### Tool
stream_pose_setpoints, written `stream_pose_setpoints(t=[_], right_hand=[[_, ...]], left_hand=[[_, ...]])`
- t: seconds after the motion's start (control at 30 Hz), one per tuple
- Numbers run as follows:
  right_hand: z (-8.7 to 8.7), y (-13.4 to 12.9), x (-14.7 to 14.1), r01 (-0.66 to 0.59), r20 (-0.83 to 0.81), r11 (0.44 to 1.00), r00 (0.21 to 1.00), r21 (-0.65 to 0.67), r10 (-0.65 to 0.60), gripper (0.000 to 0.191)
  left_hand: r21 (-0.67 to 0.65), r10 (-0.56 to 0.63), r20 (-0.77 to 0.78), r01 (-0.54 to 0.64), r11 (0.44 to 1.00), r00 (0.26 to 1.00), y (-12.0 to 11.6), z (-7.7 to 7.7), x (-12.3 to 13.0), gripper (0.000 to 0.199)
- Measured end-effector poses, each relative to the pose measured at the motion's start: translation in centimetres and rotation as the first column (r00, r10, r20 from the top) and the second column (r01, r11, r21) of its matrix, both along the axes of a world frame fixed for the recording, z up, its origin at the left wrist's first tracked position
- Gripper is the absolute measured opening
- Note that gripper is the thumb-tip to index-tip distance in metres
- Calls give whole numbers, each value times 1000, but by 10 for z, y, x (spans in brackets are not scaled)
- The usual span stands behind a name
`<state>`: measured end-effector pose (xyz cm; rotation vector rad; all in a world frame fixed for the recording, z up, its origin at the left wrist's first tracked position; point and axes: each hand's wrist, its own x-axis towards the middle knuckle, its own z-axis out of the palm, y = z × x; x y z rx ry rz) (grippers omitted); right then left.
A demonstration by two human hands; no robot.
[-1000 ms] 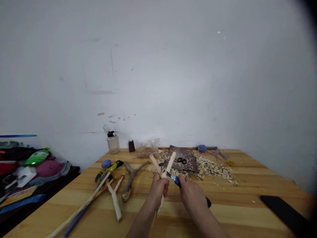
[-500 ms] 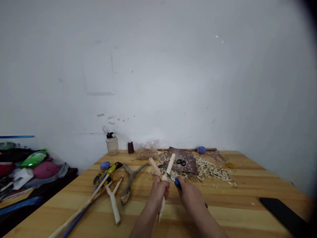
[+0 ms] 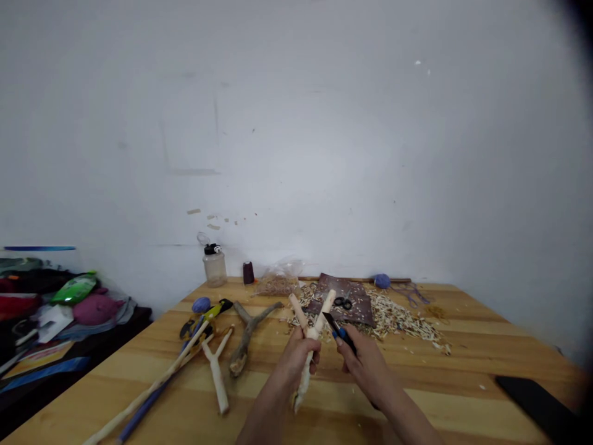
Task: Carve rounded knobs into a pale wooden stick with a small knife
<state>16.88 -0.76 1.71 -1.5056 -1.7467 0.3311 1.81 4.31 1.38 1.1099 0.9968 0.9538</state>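
Observation:
My left hand (image 3: 298, 356) is wrapped round a peeled, Y-shaped forked stick (image 3: 319, 322), its two prongs pointing up and away from me. The stick's lower end sticks out below the fist. In my right hand (image 3: 362, 357) is a utility knife (image 3: 341, 334) with a blue and black handle. Its dark blade points up and left, close to the right prong and apparently just off the wood. Behind the hands, wood shavings (image 3: 403, 318) lie over and around a brown sheet (image 3: 343, 295) with black scissors (image 3: 343, 303) on it.
Left on the table (image 3: 176, 408) lie a peeled fork (image 3: 217, 377), a bark-covered fork (image 3: 245, 340), long sticks (image 3: 148, 389) and purple yarn (image 3: 201, 304). A bottle (image 3: 215, 267), a thread spool (image 3: 248, 272) and a plastic bag (image 3: 279, 281) stand behind. A black flat object (image 3: 532, 402) is at right.
The knife has come away from the fork's junction, rightward, and its blade now angles up beside the right prong. My left hand still grips the stick. The whole view has shifted slightly.

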Motion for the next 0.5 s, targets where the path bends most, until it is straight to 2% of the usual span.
stream_pose_setpoints(t=[0.13, 0.23, 0.5], right_hand=[[-2, -1, -3, 78, 200, 997, 977, 5, -78, 20], [-3, -2, -6, 121, 289, 993, 950, 9, -119, 20], [1, -6, -9, 118, 343, 993, 933, 4, -113, 20]], left_hand=[[72, -63, -21, 64, 995, 998, 0, 0, -1, 17], [87, -39, -10, 39, 995, 999, 2, 0, -1, 13], [39, -8, -4, 8, 999, 1000, 3, 2, -4, 15]])
